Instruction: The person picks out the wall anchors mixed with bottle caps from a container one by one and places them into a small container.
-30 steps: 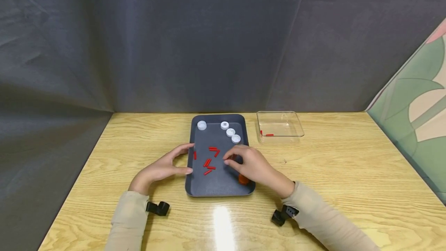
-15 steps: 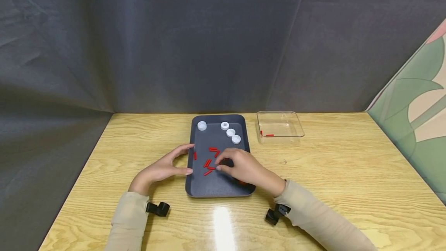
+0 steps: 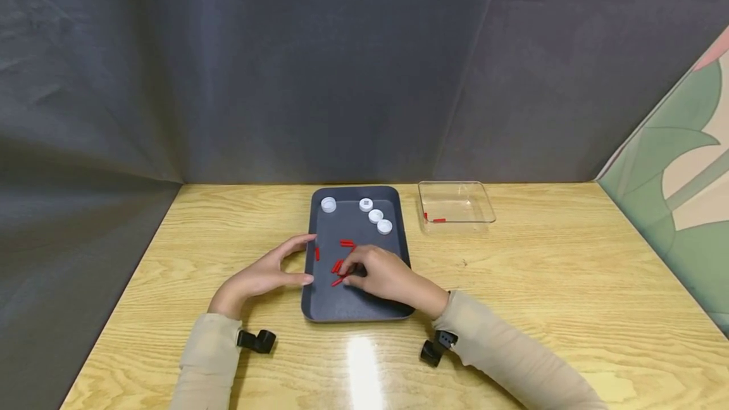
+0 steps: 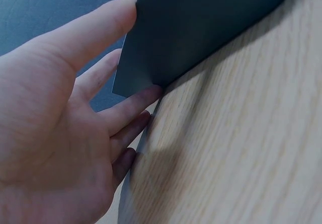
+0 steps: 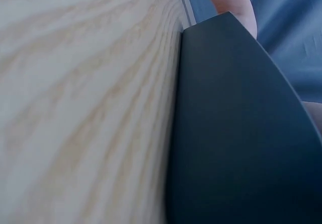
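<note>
Over the dark grey tray (image 3: 327, 302), the right hand (image 3: 381, 274) is being held with thumb and forefinger drawn narrow, right at a red stick (image 3: 336, 282); whether that stick is being pinched or only touched cannot be told. The left hand (image 3: 259, 274) is being rested against the tray's left edge, its fingers being spread wide, with forefinger and thumb at separate spots along the rim.

Further red pieces are being held on the tray's floor: a leaning pair (image 3: 338, 266) just beside the right fingertips, a side-by-side pair (image 3: 347, 243) farther back, and a single piece (image 3: 317, 254) near the left wall. Others there are being partly covered by the right hand.

At the far end, four white caps are being carried: one cap (image 3: 328, 204) alone in the left corner, and three more (image 3: 376, 216) being lined up in a slant toward the right wall.

Beyond the tray's right side, a clear box (image 3: 461, 207) is being supported by the worktop (image 3: 547, 258), with two red bits (image 3: 439, 220) being contained near its front left corner. A dark band with a small camera (image 3: 264, 341) is being worn on each wrist.
</note>
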`<action>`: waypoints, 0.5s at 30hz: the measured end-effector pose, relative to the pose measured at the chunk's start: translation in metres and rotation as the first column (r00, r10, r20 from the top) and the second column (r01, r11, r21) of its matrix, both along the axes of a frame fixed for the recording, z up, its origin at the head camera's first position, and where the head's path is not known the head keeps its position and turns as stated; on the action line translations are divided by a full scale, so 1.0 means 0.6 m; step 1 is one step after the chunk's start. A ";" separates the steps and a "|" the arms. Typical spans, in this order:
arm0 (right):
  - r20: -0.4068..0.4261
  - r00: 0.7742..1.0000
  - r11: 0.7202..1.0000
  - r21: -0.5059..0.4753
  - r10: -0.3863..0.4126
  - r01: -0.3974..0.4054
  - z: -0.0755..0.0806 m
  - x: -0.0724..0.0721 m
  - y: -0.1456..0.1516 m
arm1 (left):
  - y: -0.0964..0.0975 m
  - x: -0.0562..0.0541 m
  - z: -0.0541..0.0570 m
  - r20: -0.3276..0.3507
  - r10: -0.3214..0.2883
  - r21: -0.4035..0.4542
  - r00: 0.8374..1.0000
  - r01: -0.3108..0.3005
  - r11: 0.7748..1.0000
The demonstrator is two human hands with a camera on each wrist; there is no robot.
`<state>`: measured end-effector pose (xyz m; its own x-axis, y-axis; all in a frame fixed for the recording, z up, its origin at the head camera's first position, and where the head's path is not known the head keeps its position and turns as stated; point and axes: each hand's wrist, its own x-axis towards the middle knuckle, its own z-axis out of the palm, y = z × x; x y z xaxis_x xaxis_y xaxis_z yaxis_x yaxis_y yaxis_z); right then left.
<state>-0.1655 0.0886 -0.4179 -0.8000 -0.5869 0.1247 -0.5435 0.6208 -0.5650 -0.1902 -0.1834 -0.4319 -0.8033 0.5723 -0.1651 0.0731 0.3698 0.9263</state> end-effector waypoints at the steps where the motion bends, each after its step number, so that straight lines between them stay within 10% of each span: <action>1: -0.002 1.000 1.000 0.007 0.002 -0.002 -0.001 0.000 -0.001 | 0.000 0.000 0.000 0.002 -0.002 0.003 1.000 0.002 1.000; 15: -0.005 1.000 0.991 0.129 0.027 -0.026 -0.001 -0.007 -0.014 | 0.002 0.002 0.001 0.011 -0.004 0.022 1.000 0.004 1.000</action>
